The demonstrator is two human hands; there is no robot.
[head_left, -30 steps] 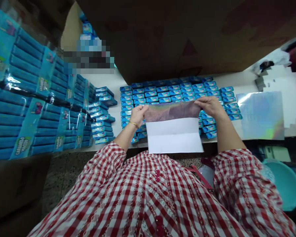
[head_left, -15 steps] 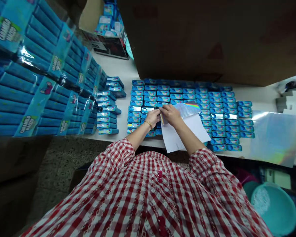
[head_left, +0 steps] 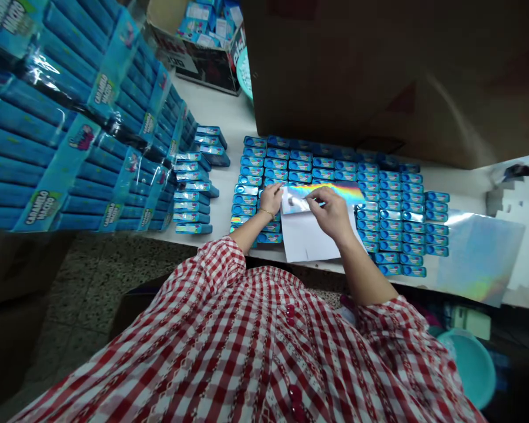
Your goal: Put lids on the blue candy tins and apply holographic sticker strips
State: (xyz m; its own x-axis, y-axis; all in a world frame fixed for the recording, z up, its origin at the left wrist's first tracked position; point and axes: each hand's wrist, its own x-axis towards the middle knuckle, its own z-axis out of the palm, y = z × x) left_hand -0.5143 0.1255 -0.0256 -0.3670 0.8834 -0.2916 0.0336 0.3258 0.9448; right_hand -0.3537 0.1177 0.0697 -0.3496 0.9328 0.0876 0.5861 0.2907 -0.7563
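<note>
A holographic foil sheet (head_left: 324, 194) with a white paper backing (head_left: 308, 238) lies bent over itself above the rows of blue tins. My left hand (head_left: 270, 201) pinches the sheet's left corner. My right hand (head_left: 332, 212) rests on the rainbow foil, its fingertips gripping the surface near the middle. Part of the foil is hidden beneath my fingers. Both hands are close together, just in front of the tins (head_left: 317, 167), and the paper partly covers several of them.
Plastic-wrapped blue packs labelled "Caramelo Vacio" (head_left: 70, 129) are stacked at the left of the white table (head_left: 229, 117). A loose holographic sheet (head_left: 478, 258) lies at the right. A large cardboard box (head_left: 357, 76) looms overhead, and a teal basin (head_left: 469, 367) sits below right.
My hands have moved apart, with my right hand shifting right along the foil. The foil now lies in a wider band across the paper. The view has turned slightly.
</note>
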